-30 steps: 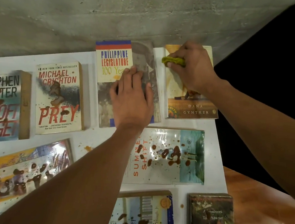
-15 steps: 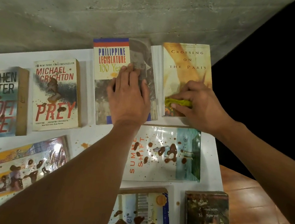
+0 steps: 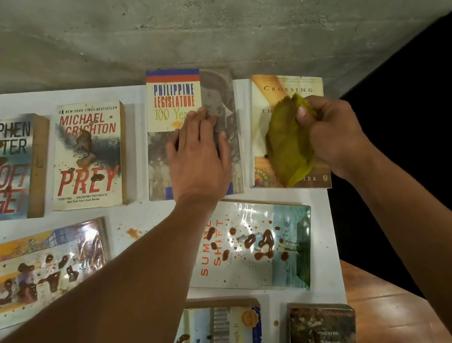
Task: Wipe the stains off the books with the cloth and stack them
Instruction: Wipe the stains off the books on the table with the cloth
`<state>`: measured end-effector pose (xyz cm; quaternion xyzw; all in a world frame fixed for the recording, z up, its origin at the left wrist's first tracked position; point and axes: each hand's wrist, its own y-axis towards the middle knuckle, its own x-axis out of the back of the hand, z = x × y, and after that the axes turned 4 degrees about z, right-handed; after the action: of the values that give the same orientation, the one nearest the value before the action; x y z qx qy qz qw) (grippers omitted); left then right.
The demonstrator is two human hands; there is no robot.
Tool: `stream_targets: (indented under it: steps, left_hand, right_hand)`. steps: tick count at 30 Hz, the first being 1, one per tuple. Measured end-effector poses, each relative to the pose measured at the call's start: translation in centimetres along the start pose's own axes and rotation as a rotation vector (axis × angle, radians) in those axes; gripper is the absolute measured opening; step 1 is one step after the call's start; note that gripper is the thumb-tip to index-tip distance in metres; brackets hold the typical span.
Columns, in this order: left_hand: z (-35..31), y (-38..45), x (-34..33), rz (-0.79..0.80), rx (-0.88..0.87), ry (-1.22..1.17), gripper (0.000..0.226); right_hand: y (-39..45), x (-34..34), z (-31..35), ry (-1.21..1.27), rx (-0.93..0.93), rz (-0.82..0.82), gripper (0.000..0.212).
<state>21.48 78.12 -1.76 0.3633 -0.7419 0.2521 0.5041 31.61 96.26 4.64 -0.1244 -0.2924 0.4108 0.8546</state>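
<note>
White surface [image 3: 333, 204] full of stained books; my left hand [image 3: 199, 158] lies flat on the Philippine Legislature book [image 3: 170, 107], my right hand [image 3: 330, 131] clutches the cloth [image 3: 286, 146] over the Crossing book [image 3: 288, 87].

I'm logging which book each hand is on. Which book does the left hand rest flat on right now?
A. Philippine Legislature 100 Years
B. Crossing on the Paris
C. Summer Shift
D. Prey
A: the left hand lies flat, fingers straight, on the Philippine Legislature book, while the right hand grips the yellow-green cloth over the Crossing book.
</note>
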Motion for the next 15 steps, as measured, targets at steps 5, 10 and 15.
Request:
stream_targets:
  steps: [5, 10, 15]
  left_hand:
    - [0.0, 0.0, 0.0, -0.002, 0.0, -0.011, 0.04]
    - [-0.1, -0.1, -0.1, -0.013, 0.001, -0.017, 0.04]
    - [-0.1, 0.0, 0.0, -0.01, 0.001, -0.015, 0.04]
  right_hand:
    - [1.0, 0.3, -0.5, -0.247, -0.018, -0.259, 0.029]
    - [-0.6, 0.6, 0.1, -0.12, -0.078, -0.006, 0.036]
    - [-0.4, 0.2, -0.1, -0.401, -0.055, -0.055, 0.069]
